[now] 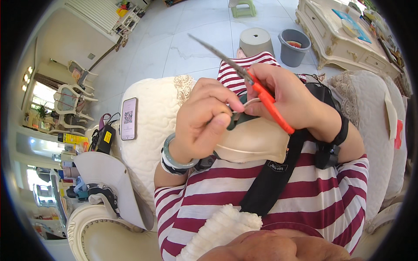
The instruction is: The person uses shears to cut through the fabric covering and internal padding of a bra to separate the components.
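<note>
In front of my chest, my right hand (294, 95) is closed around the orange handles of a pair of scissors (266, 101). Their grey blades point away to the upper left, past my fingers. My left hand (202, 119) pinches the edge of a dark green piece of cloth (237, 119). A thin pale strip (252, 102) runs between the fingertips of both hands. Just below them lies a smooth beige, curved, pad-like piece (252, 141) with a raised seam along its lower edge. My fingers hide part of the cloth and how it joins the beige piece.
To the left, a phone (129, 118) lies on the cream quilted seat cover (148, 165), near a black box (102, 138) and a pale cap-like brim (109, 178). Ahead stand a round stool (255, 39), a grey bucket (294, 54) and a carved white cabinet (337, 48).
</note>
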Available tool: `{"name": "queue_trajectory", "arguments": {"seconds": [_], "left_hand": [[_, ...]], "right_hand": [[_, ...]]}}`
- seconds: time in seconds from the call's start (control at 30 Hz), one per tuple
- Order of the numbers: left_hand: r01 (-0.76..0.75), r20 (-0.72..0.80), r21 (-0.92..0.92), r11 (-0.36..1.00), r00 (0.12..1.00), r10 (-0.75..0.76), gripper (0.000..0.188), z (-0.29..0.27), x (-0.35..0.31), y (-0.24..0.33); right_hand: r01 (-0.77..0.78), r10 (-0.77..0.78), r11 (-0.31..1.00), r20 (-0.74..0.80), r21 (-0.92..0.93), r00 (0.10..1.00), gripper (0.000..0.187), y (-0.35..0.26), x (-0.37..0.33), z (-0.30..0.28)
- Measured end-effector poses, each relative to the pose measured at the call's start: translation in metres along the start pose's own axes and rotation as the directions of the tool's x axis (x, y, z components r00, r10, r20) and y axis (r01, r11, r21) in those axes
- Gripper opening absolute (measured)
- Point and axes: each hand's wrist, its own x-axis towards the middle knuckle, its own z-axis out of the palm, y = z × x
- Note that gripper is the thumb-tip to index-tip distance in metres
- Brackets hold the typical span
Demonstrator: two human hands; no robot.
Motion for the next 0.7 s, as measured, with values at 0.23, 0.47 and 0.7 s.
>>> {"name": "queue_trajectory", "arguments": {"seconds": [0.23, 0.47, 0.7], "left_hand": [[0.016, 0.069, -0.128, 0.992, 0.998, -0.007, 0.017, -0.002, -0.008, -0.007], [-0.028, 0.003, -0.146, 0.989, 1.0, 0.029, 0.015, -0.005, -0.01, -0.005], [0.118, -0.13, 0.051, 0.992, 0.985, -0.11, 0.014, 0.001, -0.01, 0.007]], "right_hand": [[-0.09, 0.084, 0.943, 0.032, 0.321, 0.996, 0.019, 0.0, -0.002, -0.002], [-0.137, 0.131, 0.914, 0.041, 0.381, 0.991, 0.019, -0.015, -0.012, -0.015], [0.266, -0.296, 0.955, -0.344, -0.134, 0.891, 0.073, -0.012, -0.032, -0.023]]}}
